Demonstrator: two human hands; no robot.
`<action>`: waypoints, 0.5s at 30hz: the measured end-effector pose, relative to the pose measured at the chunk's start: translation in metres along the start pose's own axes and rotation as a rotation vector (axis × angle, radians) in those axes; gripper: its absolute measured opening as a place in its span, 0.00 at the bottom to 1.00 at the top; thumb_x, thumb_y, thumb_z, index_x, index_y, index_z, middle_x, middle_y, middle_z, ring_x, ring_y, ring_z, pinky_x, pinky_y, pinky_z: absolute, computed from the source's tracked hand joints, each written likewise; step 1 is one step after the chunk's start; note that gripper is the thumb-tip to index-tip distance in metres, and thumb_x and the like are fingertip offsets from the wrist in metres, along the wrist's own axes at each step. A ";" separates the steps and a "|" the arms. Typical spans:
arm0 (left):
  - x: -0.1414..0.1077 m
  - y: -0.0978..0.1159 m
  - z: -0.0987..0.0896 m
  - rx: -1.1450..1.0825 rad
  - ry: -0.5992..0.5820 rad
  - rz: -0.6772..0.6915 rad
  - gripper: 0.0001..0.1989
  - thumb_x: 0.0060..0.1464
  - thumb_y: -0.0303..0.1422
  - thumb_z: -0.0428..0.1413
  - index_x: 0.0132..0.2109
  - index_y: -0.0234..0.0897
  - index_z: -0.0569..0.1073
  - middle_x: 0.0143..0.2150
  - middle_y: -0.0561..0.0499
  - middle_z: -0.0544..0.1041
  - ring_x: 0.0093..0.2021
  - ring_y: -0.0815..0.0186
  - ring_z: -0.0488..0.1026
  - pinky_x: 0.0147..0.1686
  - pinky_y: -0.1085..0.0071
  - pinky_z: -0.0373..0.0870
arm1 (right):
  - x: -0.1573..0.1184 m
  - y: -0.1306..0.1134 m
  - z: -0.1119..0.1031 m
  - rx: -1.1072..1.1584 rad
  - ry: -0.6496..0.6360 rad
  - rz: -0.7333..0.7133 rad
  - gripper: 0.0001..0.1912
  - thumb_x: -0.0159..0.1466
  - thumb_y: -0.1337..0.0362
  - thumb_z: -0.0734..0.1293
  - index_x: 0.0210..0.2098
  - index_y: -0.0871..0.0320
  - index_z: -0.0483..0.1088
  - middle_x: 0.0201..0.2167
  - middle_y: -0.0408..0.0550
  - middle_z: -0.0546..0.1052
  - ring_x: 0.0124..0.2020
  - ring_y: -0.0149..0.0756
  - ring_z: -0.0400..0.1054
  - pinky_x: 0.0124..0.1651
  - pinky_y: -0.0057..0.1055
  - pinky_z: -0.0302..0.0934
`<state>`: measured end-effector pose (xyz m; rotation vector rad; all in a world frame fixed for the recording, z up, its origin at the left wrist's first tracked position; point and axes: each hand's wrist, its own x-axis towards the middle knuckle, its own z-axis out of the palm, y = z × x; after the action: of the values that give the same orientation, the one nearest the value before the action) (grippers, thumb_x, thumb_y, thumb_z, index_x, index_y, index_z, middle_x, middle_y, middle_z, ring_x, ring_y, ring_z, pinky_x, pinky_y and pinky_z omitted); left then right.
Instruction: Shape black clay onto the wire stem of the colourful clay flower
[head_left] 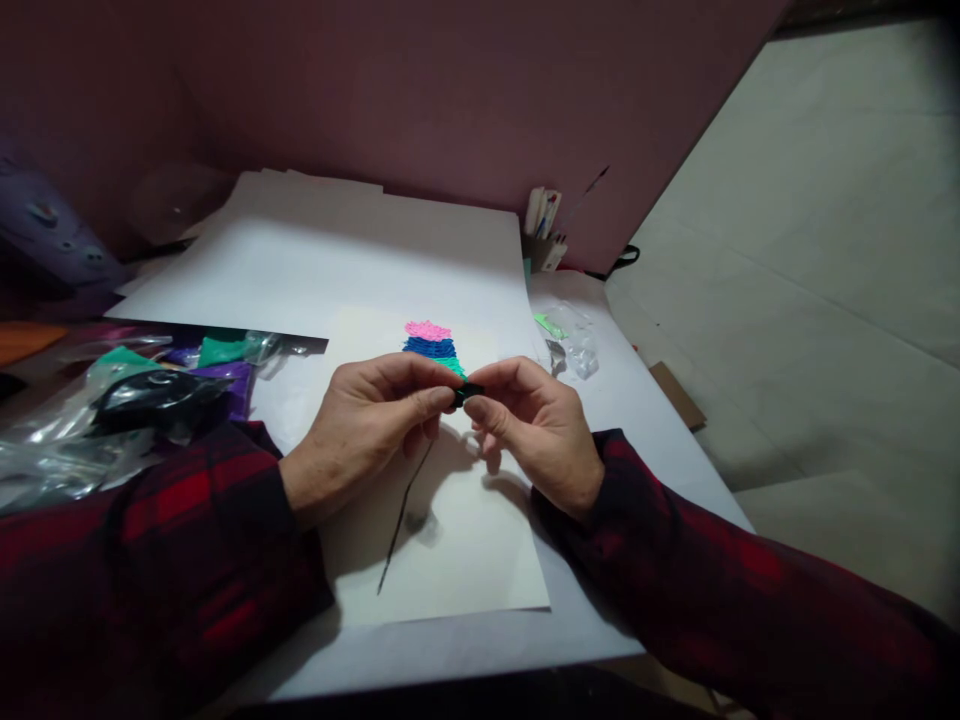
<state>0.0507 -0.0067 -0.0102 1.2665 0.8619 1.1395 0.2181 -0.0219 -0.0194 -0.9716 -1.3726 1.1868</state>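
Note:
My left hand (pixel 382 410) and my right hand (pixel 529 415) meet above a cream sheet of paper (pixel 480 570). Between both sets of pinched fingertips is a small piece of black clay (pixel 469 394). Behind the fingers, the paper bears textured bands: a pink patch (pixel 427 330), a blue band (pixel 430 348) and a turquoise band (pixel 450 366), partly covered by my fingers. A thin dark line (pixel 403 505) slants down the paper below my left hand; whether it is drawn or a strand of clay, I cannot tell. A small grey smudge or shadow lies beside it.
Clear bags with black clay (pixel 161 400), purple and green packets lie at the left. Large white sheets (pixel 360 240) cover the back. A pen holder (pixel 541 240) stands at the back right, near a crumpled clear wrapper (pixel 581 350). The table's right edge drops to a tiled floor.

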 end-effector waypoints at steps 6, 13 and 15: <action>0.002 -0.003 -0.001 -0.003 -0.065 0.004 0.06 0.47 0.28 0.64 0.33 0.34 0.73 0.24 0.55 0.73 0.20 0.74 0.68 0.19 0.78 0.65 | -0.004 0.004 0.000 -0.095 -0.012 -0.101 0.14 0.55 0.61 0.74 0.37 0.57 0.69 0.26 0.39 0.71 0.22 0.26 0.66 0.23 0.25 0.64; 0.001 0.001 0.000 0.075 -0.126 -0.047 0.08 0.51 0.31 0.61 0.39 0.34 0.74 0.29 0.53 0.74 0.21 0.74 0.67 0.20 0.78 0.64 | -0.005 0.003 0.000 -0.169 0.000 -0.187 0.09 0.57 0.65 0.72 0.37 0.57 0.70 0.31 0.42 0.73 0.29 0.27 0.67 0.29 0.27 0.64; 0.000 0.002 0.000 0.108 -0.131 -0.034 0.06 0.51 0.30 0.60 0.37 0.33 0.75 0.30 0.52 0.75 0.25 0.73 0.69 0.24 0.77 0.66 | -0.005 0.004 -0.001 -0.217 0.009 -0.207 0.09 0.57 0.65 0.72 0.37 0.56 0.71 0.31 0.42 0.72 0.29 0.28 0.67 0.30 0.28 0.64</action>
<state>0.0507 -0.0066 -0.0082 1.3938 0.8525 0.9825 0.2191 -0.0255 -0.0240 -0.9568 -1.5775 0.8906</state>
